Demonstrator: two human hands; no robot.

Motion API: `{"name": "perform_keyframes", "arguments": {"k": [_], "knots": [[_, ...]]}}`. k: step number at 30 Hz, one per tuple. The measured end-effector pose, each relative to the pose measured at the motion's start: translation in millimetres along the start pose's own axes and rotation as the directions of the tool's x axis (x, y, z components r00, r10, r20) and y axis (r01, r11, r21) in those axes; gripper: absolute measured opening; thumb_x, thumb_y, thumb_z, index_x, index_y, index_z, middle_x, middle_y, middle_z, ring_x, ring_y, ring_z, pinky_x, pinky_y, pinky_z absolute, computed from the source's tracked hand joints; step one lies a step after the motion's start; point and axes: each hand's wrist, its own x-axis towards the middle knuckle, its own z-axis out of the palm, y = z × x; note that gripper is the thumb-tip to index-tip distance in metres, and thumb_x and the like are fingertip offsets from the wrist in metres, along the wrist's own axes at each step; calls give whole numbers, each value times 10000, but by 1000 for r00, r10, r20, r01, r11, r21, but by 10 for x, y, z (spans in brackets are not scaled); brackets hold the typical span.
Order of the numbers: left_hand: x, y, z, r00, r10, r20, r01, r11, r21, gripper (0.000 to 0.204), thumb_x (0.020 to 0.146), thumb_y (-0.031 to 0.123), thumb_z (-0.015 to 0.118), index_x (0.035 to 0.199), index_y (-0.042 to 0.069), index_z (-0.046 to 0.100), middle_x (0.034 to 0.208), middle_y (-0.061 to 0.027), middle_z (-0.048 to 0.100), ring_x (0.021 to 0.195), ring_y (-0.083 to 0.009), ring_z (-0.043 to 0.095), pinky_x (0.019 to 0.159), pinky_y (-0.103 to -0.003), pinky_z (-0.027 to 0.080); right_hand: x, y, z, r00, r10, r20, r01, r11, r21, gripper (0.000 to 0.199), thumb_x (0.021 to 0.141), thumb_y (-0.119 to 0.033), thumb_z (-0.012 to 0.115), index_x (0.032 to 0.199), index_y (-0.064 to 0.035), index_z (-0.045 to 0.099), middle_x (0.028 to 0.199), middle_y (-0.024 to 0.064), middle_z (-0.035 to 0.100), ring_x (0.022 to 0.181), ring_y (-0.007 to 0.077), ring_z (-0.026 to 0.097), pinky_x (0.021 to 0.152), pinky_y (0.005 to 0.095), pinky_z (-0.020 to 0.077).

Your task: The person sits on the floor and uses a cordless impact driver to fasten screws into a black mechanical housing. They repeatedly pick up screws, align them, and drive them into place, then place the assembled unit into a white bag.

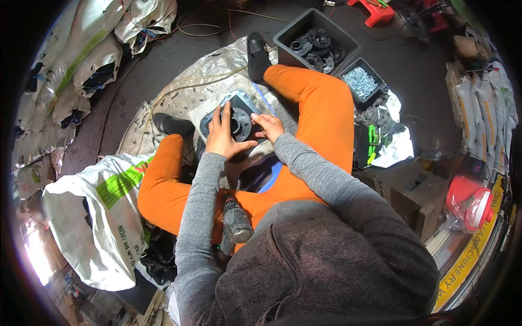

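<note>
A round black plastic flange point(246, 130) with a central hole and small holes round it sits on a dark square base point(207, 123) between my knees. My left hand point(221, 135) spans its left side, fingers stretched along the far edge and thumb at the near edge, holding it. At the flange's right rim is my right hand point(269, 126), its thumb and fingers closed together; whatever they pinch is too small to make out. A grey cordless drill point(237, 224) lies on my lap, below my left wrist.
Beyond my right foot, a grey bin point(348, 37) holds several black flanges; beside it a smaller bin point(345, 71) contains silvery screws point(360, 82). A white sack point(81, 217) stands at my left. A pale sheet point(179, 98) covers the floor ahead. Metal blocks point(416, 185) stand right.
</note>
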Motion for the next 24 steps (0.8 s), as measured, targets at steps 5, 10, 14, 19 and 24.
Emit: {"name": "perform_keyframes", "arguments": {"k": [5,10,14,19,24], "knots": [[90,-59,175,996,30,-87,-32,999,-29,998,522,256,874,1381,150,375,1270,-196,404,1177,-388,416,990,-457,406,15,15,17,999,-6,-47,1,994,-111,248,884,-340,651,933,-98,679,874,-9,667,765,104,615,638,275,512],[106,-52,110,998,47,-40,-46,999,14,967,528,255,849,1372,190,381,1263,-170,402,1169,-380,414,937,-458,450,15,8,44,999,14,-45,-19,994,-112,245,892,-305,641,1009,-95,686,907,-5,678,795,102,615,643,275,510],[98,-47,151,995,57,-82,-56,998,10,953,527,254,847,1363,191,392,1260,-171,405,1166,-379,416,932,-463,451,4,-5,38,999,15,-43,-20,994,-111,256,899,-291,632,1042,-85,684,920,0,679,808,103,618,644,269,510],[102,18,143,998,-18,-58,18,1000,1,946,531,235,858,1359,167,405,1242,-176,418,1175,-374,421,980,-449,416,0,-8,41,1000,9,-26,-12,992,-124,251,904,-278,623,1045,-78,681,935,0,677,817,102,616,645,260,508],[95,5,148,997,1,-82,-1,1000,4,959,528,241,859,1365,172,397,1234,-177,419,1168,-381,425,979,-458,415,15,5,24,1000,5,-20,-8,988,-152,253,893,-282,632,1037,-80,683,951,-4,677,813,97,612,648,260,507]]}}
